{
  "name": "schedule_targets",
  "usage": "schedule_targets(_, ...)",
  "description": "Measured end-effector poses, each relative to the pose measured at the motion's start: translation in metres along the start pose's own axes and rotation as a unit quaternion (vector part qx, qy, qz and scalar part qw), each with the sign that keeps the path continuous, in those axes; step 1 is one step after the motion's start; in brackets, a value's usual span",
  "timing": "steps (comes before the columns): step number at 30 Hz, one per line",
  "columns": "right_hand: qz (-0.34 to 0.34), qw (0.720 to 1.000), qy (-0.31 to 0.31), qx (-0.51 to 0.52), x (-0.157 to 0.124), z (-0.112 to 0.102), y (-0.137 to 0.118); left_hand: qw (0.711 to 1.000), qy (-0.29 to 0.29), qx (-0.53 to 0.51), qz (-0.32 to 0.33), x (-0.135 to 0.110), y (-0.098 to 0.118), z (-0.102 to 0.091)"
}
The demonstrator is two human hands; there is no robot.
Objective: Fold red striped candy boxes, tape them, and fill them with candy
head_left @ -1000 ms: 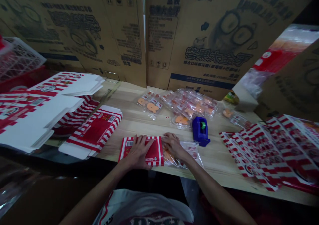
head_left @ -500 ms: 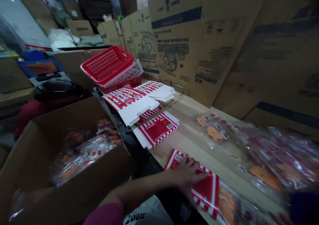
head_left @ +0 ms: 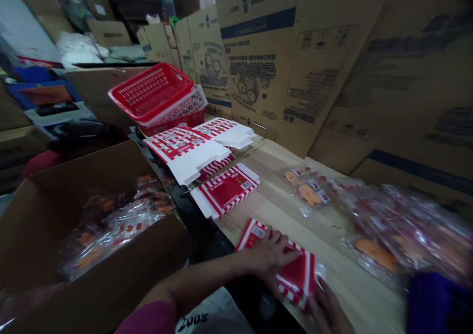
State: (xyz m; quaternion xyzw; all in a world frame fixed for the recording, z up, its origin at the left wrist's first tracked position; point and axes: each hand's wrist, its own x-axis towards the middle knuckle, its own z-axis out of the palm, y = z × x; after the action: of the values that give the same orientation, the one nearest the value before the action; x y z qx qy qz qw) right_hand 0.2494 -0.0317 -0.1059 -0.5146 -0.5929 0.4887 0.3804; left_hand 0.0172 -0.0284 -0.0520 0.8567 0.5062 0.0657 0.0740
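My left hand (head_left: 271, 257) lies flat with spread fingers on a red-and-white striped carton (head_left: 295, 275) at the near edge of the wooden table (head_left: 281, 211). My right hand (head_left: 327, 312) is at the carton's right end, low in the view and partly cut off; its fingers are curled at the carton's open end, and what they hold is hidden. Clear packets of orange snacks (head_left: 391, 235) lie in a blurred heap to the right, with one packet (head_left: 308, 191) apart from them.
A cardboard box (head_left: 92, 255) with several snack packets stands at my left. Flat striped cartons (head_left: 225, 191) and a stack (head_left: 188, 149) lie further along the table. Red baskets (head_left: 155, 95) sit behind them. Big cardboard cartons (head_left: 281, 73) wall the back. A blue blurred object (head_left: 436, 299) is at the lower right.
My head has swung left from facing the table; the box and red baskets came into view. The packets sticking out of the carton's right end now show only as a small corner.
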Motion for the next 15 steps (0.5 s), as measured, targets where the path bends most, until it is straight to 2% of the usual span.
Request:
schedule_targets(2, 0.045, 0.996, -0.024, 0.067, 0.001, 0.019, -0.008, 0.999, 0.014, -0.014, -0.034, -0.003, 0.000, -0.001)
schedule_targets(3, 0.047, 0.995, -0.015, 0.092, 0.000, 0.024, -0.013, 0.998, 0.025, -0.023, -0.059, -0.004, 0.000, -0.002)
schedule_targets(4, 0.032, 0.994, 0.016, 0.104, 0.000, 0.025, -0.017, 0.995, 0.038, -0.031, -0.082, -0.004, 0.001, -0.004)
schedule_targets(7, -0.046, 0.979, 0.180, 0.089, -0.004, 0.020, -0.030, 0.977, 0.106, -0.044, -0.179, 0.002, 0.006, -0.011)
schedule_targets(8, -0.060, 0.972, 0.209, 0.090, -0.006, 0.019, -0.034, 0.967, 0.135, -0.046, -0.211, 0.005, 0.010, -0.013)
schedule_targets(9, -0.063, 0.969, 0.214, 0.104, -0.007, 0.019, -0.037, 0.957, 0.161, -0.048, -0.235, 0.007, 0.016, -0.014)
schedule_targets(11, -0.040, 0.969, 0.184, 0.159, -0.007, 0.021, -0.041, 0.946, 0.196, -0.061, -0.250, 0.009, 0.029, -0.013)
schedule_targets(13, -0.007, 0.962, 0.172, 0.210, -0.003, 0.022, -0.044, 0.943, 0.208, -0.102, -0.240, 0.007, 0.040, -0.006)
schedule_targets(15, 0.018, 0.953, 0.180, 0.243, 0.003, 0.017, -0.045, 0.931, 0.213, -0.185, -0.232, 0.002, 0.044, 0.002)
